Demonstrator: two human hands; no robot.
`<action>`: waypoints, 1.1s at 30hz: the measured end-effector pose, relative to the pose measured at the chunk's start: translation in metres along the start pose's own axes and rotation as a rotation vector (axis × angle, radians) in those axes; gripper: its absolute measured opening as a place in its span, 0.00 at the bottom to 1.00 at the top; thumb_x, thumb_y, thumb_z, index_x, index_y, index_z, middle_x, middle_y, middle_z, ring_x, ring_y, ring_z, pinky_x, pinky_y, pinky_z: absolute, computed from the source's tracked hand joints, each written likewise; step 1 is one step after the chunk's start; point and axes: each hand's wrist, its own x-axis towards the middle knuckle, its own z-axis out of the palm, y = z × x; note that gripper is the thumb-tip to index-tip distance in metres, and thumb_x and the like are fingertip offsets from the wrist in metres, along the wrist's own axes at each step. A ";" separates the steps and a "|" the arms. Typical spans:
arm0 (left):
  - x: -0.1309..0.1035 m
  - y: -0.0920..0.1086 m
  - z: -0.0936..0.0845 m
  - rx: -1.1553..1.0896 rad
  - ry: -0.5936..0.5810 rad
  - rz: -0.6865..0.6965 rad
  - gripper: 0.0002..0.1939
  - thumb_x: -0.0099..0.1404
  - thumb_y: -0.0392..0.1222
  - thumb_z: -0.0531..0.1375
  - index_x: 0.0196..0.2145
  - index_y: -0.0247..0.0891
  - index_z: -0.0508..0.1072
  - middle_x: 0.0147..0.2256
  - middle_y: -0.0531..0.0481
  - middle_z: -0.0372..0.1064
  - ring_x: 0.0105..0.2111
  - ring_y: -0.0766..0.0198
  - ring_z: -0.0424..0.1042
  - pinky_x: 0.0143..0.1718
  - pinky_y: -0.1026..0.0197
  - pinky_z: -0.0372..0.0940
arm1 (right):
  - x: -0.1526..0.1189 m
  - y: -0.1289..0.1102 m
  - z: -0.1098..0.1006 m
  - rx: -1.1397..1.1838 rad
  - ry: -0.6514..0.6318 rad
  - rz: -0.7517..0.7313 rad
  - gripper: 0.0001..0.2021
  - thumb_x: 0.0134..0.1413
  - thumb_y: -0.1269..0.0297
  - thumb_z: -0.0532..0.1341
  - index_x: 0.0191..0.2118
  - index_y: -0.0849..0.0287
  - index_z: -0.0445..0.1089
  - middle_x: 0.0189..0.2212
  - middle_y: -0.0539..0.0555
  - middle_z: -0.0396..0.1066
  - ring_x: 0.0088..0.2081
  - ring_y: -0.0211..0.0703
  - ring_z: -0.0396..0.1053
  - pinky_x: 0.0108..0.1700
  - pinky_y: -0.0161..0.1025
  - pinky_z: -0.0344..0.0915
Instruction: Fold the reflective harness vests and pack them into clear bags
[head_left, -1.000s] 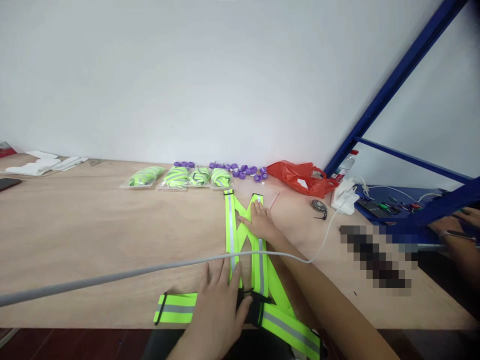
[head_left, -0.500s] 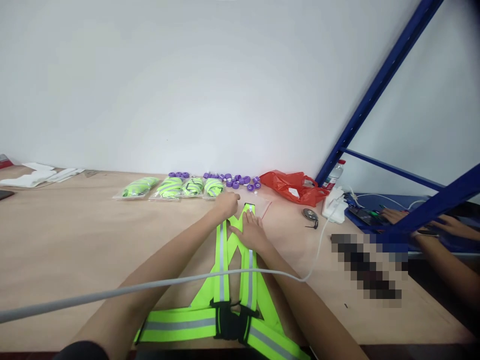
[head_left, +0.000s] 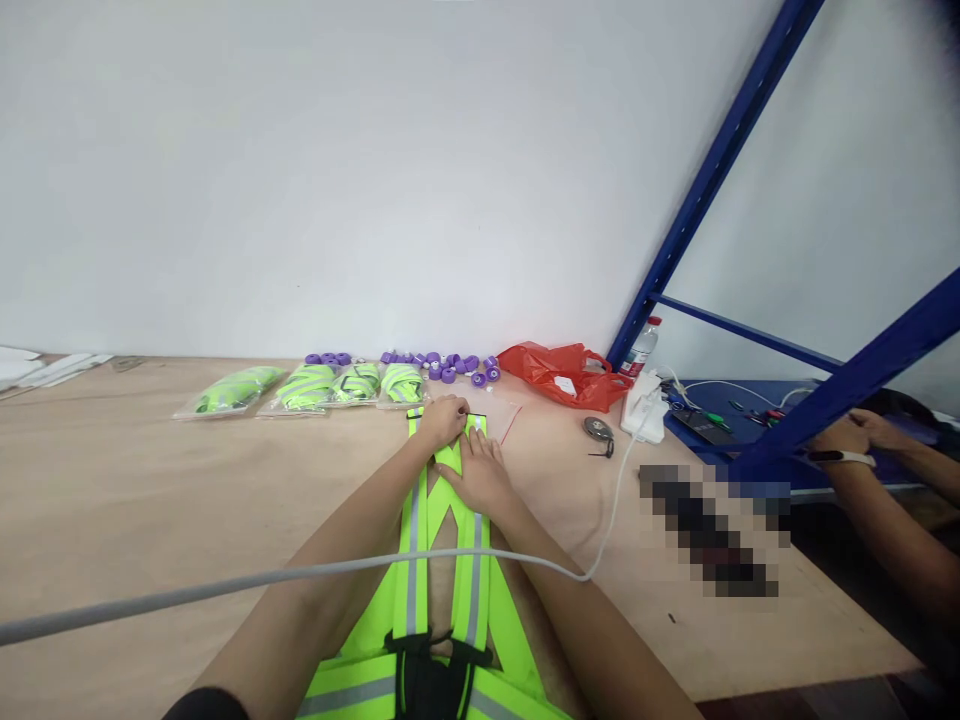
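A neon-yellow reflective vest with silver stripes lies spread in front of me, its two straps running away from me and a black buckle near the table's front edge. With bent, closed fingers my left hand grips the vest near the far end of its straps; the exact spot is partly hidden. Beside it, my right hand rests flat on the right strap, fingers stretched out. A clear plastic bag with a red seal line lies just beyond the right hand.
Several bagged vests line the back, by purple rolls. A red plastic bag, tape measure and bottle stand right. A grey cable crosses low. A co-worker's hands are beyond the blue frame.
My left hand has come down onto the vest's far end, close to my right hand, and the left strap's end now shows laid out. The view has shifted slightly to the right.
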 end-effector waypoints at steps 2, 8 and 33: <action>-0.002 -0.001 0.002 -0.011 0.025 0.007 0.17 0.73 0.46 0.62 0.55 0.36 0.72 0.54 0.42 0.70 0.49 0.54 0.74 0.50 0.46 0.72 | 0.001 0.004 0.003 0.049 0.080 -0.039 0.36 0.62 0.46 0.59 0.67 0.68 0.63 0.68 0.71 0.58 0.70 0.62 0.52 0.69 0.57 0.44; -0.009 0.000 0.000 -0.070 0.089 0.080 0.17 0.74 0.46 0.62 0.55 0.36 0.71 0.53 0.42 0.70 0.48 0.54 0.74 0.49 0.47 0.72 | 0.009 0.016 -0.004 0.166 0.346 -0.031 0.11 0.64 0.62 0.56 0.45 0.55 0.75 0.45 0.58 0.76 0.49 0.50 0.71 0.55 0.46 0.63; -0.016 0.011 -0.003 -0.195 0.106 0.226 0.15 0.74 0.45 0.61 0.55 0.37 0.72 0.53 0.42 0.71 0.49 0.54 0.74 0.51 0.47 0.72 | 0.033 0.045 -0.032 0.388 0.502 0.175 0.16 0.52 0.51 0.62 0.40 0.56 0.73 0.38 0.57 0.79 0.37 0.50 0.74 0.46 0.45 0.68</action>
